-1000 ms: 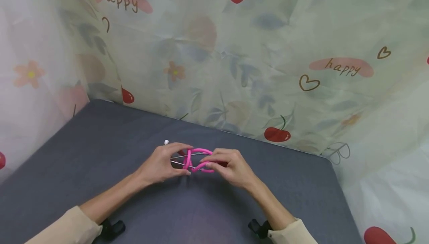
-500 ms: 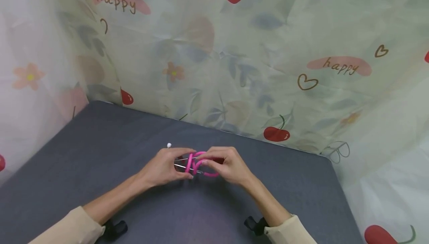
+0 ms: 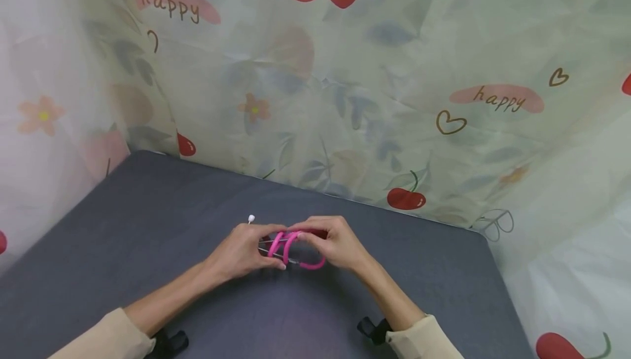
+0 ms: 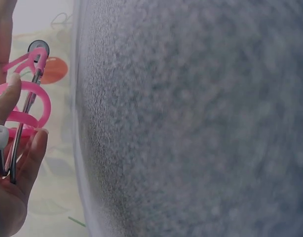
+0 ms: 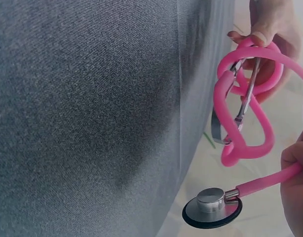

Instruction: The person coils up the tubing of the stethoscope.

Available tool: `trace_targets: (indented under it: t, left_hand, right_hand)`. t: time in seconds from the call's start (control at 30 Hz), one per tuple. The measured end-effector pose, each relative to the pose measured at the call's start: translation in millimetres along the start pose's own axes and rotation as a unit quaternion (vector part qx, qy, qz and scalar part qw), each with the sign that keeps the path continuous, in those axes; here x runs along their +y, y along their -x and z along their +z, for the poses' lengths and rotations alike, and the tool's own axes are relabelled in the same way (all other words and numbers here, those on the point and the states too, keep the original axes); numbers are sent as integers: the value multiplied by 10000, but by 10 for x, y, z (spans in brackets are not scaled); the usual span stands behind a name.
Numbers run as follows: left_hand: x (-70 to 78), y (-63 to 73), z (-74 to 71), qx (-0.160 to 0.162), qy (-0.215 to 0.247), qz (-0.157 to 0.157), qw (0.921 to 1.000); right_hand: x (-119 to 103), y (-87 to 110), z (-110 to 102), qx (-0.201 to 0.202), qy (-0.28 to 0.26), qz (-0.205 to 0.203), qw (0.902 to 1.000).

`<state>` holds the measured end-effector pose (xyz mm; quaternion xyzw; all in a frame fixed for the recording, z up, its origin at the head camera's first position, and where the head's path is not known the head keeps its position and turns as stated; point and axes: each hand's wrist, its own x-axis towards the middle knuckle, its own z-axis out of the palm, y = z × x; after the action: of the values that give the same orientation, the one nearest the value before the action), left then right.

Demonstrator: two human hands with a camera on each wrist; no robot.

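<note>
A stethoscope with pink tubing (image 3: pixel 313 266) is held between both hands above the table. My left hand (image 3: pixel 241 252) grips a pink coil wound around the metal ear tubes (image 5: pixel 249 89), thumb on one side and fingers on the other. A white ear tip (image 3: pixel 251 218) sticks out beyond that hand. Close beside it, my right hand (image 3: pixel 337 241) pinches a length of the tubing. From the right hand's tubing hangs the round metal chest piece (image 5: pixel 210 202) with its black rim, seen in the right wrist view. The right hand hides part of the tubing in the head view.
A dark grey table (image 3: pixel 424 271) spreads beneath the hands. White curtains (image 3: pixel 345 74) printed with cherries, hearts and "happy" stand along its back and sides. Black straps (image 3: pixel 374 330) sit at both wrists, by the beige sleeves (image 3: pixel 105 337).
My right hand has moved left, drawing its length of tubing across to the left hand's fingertips. The left hand has shifted slightly right and nearer while keeping its grip.
</note>
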<state>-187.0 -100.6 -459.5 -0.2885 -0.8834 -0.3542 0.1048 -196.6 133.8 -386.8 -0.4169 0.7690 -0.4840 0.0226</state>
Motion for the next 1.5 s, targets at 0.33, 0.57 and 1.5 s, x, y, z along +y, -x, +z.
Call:
trace_targets:
  t: [0.33,0.57,1.5]
  left_hand:
    - [-7,32,18,-25,277,155,9995]
    - [-6,61,31,-267,702,350,9966]
    - [13,64,-21,-568,1177,891,9874]
  right_hand:
    - [306,-13,6,312,-72,367,9988]
    - [402,-12,-17,464,394,483,9970]
    - [713,92,-45,20,751,1104,9910]
